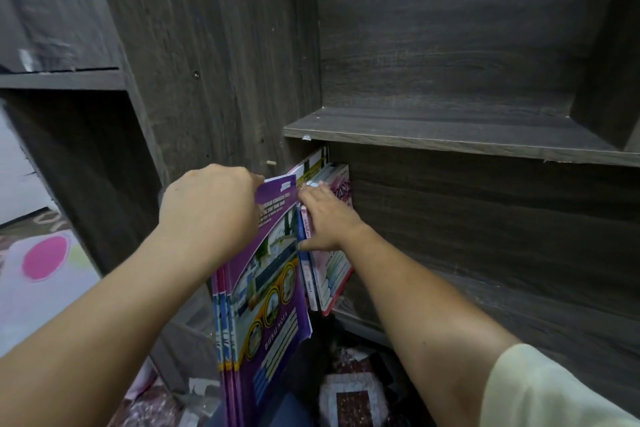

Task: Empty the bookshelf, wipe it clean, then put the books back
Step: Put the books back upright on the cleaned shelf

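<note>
So the purple notebooks, a thin bunch with "BUKU NOTA" on the front cover, are out of the shelf and hanging in the air in front of the lower compartment. The left hand grips them by the top edge, fingers curled over it, and the covers dangle down toward the floor with the striped spines facing left.

Just right of that bunch, a few books stand upright in the lower compartment, packed against its left wall. The outermost one has a pink and white cover, and there's a blue spine next to it. The right hand is laid on them, fingers fairly straight across the pink cover and the thumb stuck out down by the spines. It's pressing on them more than closing round anything, as far as I can tell.

The bookshelf is dark wood-grain board. The shelf board above those books is bare, and its front edge is a bit chipped. Off to the left there's another dark compartment.

A cream sleeve shows on the right arm. A dark patterned rug lies on the floor below the hands, and at far left there's a pale mat with a big pink circle.
</note>
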The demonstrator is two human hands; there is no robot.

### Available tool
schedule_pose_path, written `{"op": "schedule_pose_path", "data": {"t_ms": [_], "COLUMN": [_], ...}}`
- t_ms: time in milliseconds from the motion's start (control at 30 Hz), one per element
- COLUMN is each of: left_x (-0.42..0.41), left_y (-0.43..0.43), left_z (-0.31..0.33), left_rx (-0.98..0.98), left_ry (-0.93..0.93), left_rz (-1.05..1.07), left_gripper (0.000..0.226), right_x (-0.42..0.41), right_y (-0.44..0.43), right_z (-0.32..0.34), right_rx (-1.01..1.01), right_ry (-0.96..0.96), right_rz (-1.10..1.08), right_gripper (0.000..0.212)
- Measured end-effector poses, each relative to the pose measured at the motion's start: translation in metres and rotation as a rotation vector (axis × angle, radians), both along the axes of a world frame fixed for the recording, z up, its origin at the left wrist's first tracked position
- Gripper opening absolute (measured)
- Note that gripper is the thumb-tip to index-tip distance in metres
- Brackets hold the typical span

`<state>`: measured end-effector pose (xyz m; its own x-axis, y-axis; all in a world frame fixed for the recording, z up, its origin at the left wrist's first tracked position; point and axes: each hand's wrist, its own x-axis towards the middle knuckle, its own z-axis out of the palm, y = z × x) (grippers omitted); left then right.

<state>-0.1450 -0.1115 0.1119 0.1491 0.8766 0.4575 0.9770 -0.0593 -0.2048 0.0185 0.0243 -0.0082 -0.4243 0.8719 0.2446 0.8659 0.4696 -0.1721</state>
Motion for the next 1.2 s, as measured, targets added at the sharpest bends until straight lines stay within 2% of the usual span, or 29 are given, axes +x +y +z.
{"op": "schedule_pose_path", "data": {"t_ms": [167,300,467,533,633,700,800,900,1033,1200], "left_x": [-0.002,-0.005,-0.009,-0.006,0.0,0.006,0.015,0.024,0.035,0.046], "left_y": [0.0,-0.001,0.002,0.004,0.007,0.011,0.021,0.034,0.064,0.1], "left_z": [-0.009,-0.011,-0.01,-0.011,-0.012,-0.013,-0.013,-0.02,-0.045,-0.104], "left_rx": [-0.001,0.0,-0.002,-0.012,-0.019,-0.023,-0.004,0.049,0.097,0.024], "left_ry": [0.032,0.019,-0.013,-0.017,-0.025,-0.031,-0.054,-0.078,-0.147,-0.182], "left_rz": [0.0,-0.012,-0.017,-0.035,-0.057,-0.053,-0.017,-0.021,-0.05,-0.049], "left_gripper": [0.038,0.037,0.039,0.041,0.04,0.039,0.036,0.035,0.039,0.047], "right_x": [0.003,0.001,0.003,0.003,0.006,0.007,0.007,0.015,0.024,0.037], "right_y": [-0.001,0.003,-0.001,-0.005,-0.013,-0.017,-0.025,-0.034,-0.042,-0.043], "right_z": [0.006,0.01,0.005,0.001,0.001,0.004,0.005,-0.001,0.0,0.004], "right_rx": [-0.035,-0.068,0.005,0.008,-0.144,-0.185,-0.124,-0.08,-0.086,-0.154], "right_ry": [0.136,0.183,0.286,0.408,0.563,0.554,0.493,0.482,0.444,0.341], "right_rz": [0.0,-0.066,-0.159,-0.19,-0.261,-0.334,-0.409,-0.446,-0.441,-0.361], "right_gripper": [0.081,0.07,0.038,0.042,0.079,0.074,0.063,0.062,0.064,0.069]}}
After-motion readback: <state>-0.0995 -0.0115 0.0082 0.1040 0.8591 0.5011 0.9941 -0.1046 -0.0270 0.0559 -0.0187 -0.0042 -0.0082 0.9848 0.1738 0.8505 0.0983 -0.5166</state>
